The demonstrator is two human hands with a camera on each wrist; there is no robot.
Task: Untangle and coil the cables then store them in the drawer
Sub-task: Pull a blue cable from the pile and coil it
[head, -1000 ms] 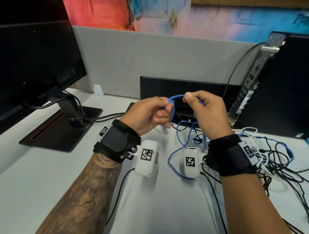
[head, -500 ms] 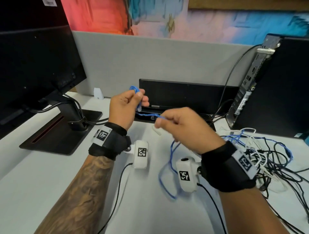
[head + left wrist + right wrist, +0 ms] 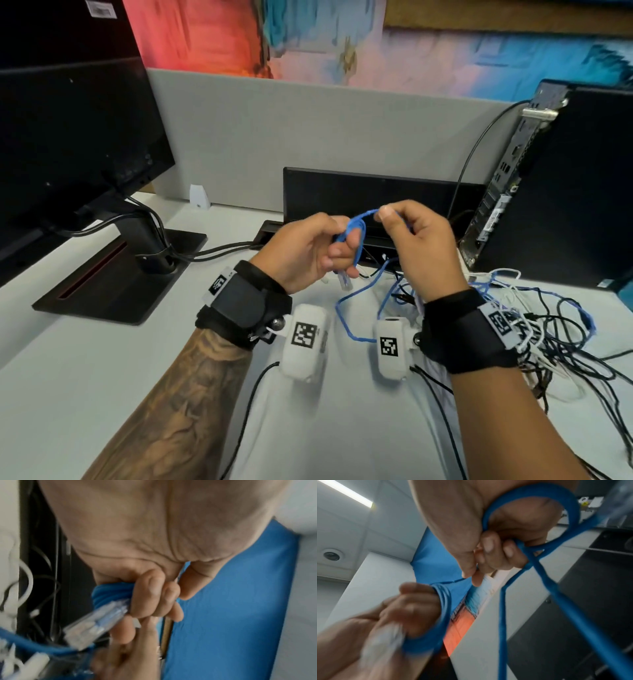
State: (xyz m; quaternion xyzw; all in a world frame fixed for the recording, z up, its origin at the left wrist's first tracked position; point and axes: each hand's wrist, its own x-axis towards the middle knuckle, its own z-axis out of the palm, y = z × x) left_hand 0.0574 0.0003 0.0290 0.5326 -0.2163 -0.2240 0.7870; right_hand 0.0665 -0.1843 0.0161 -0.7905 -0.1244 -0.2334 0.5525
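At the far left a black flat-screen monitor stands on its dark stand on the pale grey counter. Moving in, the left hand is curled round a small bundle of turns of the thin blue network cable, wound about its fingers, and the cable's clear plastic plug hangs just below the fist. Right beside it, the right hand pinches the same blue cable between thumb and forefinger, holding a fresh loop up at the top of the bundle; the right wrist view shows a further bight looped round this hand. The rest of the blue cable trails down to the counter and runs off toward the tangled heap of black and white cables lying at the far right, in front of the black desktop computer case.

This looks like the coiling step, with only a few turns made. Next, I'd judge, the right hand must lay its loop onto the left hand's bundle and draw more slack from the heap, which may snag. No drawer is in sight.
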